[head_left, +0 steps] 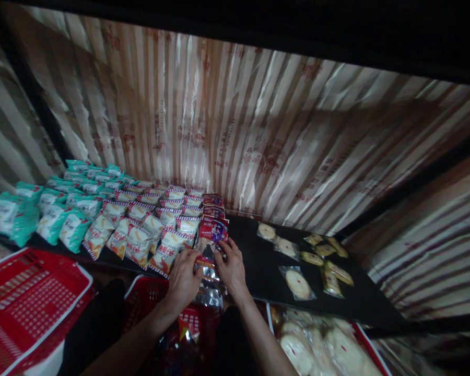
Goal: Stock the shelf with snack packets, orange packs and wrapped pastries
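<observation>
Between my two hands is a red and purple snack packet [212, 230], lying at the right end of the packed rows on the black shelf. My left hand [186, 277] is closed on its lower left edge. On the opposite side, the fingers of my right hand [232, 266] grip the lower right edge. More red packets [213, 206] of the same look stand behind it. To the left, white and orange snack bags [139, 243] in several rows sit close beside my left hand. Below my hands hang shiny silver and dark wrappers [209, 295], partly hidden.
Teal snack bags [74, 230] fill the shelf's left end. On the black shelf [254, 261] at right lie round wrapped cakes [297, 283] and gold packets [339, 272]. Red baskets [35, 297] stand below, one holding wrapped cakes [321, 344]. A striped sheet [219, 120] backs the shelf.
</observation>
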The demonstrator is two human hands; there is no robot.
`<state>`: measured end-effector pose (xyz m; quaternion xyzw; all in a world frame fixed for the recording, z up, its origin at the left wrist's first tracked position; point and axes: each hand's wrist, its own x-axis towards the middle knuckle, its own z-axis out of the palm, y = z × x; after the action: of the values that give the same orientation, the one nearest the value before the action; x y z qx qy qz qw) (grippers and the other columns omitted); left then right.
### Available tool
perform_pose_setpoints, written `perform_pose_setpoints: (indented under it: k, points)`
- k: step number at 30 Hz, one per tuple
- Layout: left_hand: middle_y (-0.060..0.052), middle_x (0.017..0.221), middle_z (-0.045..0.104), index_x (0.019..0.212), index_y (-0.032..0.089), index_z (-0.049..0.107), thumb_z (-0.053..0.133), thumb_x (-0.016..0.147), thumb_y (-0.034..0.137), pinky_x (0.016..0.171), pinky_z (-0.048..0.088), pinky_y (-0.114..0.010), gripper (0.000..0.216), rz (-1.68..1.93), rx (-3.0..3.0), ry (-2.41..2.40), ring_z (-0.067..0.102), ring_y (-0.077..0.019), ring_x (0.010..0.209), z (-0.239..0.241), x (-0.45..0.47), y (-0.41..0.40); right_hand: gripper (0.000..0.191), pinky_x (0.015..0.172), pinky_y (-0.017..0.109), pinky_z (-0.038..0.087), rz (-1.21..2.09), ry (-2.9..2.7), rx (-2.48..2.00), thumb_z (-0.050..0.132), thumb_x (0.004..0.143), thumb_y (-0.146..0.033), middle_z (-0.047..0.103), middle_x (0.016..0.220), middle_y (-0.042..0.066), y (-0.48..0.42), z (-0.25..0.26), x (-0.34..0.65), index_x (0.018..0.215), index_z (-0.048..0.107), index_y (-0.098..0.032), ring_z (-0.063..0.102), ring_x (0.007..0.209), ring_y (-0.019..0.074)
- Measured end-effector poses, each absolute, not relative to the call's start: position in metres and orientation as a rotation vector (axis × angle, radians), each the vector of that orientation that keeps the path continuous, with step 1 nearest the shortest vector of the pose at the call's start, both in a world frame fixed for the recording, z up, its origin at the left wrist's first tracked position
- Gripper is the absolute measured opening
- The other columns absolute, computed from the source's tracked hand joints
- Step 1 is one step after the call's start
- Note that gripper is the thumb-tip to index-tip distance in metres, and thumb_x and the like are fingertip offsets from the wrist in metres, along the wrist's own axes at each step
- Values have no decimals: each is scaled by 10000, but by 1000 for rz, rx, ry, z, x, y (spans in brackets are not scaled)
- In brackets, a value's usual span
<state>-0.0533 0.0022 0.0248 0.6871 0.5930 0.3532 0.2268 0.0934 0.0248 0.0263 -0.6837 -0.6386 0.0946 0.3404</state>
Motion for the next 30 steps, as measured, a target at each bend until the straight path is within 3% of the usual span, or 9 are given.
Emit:
perform_pose_setpoints:
  k: [4,11,16,22,30]
  points:
    - [-78,1083,584,1059,174,579,486,737,121,963,400,-389,339,974,1902,1643,504,-212,1064,26,-53,3,399,967,390,389,240,-1642,-1778,484,810,-331,491,1293,156,27,24,94,1133,615,-136,458,1181,261]
    - [-68,1043,595,1032,174,588,471,740,98,936,434,-346,323,1056,1805,1565,547,-181,1010,27,-53,10,349,963,399,382,189,-1609,-1712,441,815,-276,615,1116,127,31,26,97,1053,650,-128,499,1094,245]
    - [-59,1005,595,972,183,609,452,746,71,914,452,-328,296,1118,1792,1474,562,-163,973,33,-52,24,398,924,344,423,258,-1556,-1672,373,840,-286,575,1164,132,37,34,99,1104,615,-113,540,1054,216]
    - [-48,975,606,926,185,637,473,748,82,907,447,-313,263,1063,1824,1531,568,-157,947,47,-36,58,381,875,340,451,198,-1521,-1703,412,808,-267,579,1109,145,75,49,108,1083,630,-118,568,982,226]
    - [-93,1045,630,1055,152,618,468,780,177,933,407,-325,315,864,1966,1734,545,-212,1030,60,-17,96,335,876,328,454,165,-1589,-1683,447,748,-180,606,1053,117,137,52,124,996,671,-148,584,954,224]
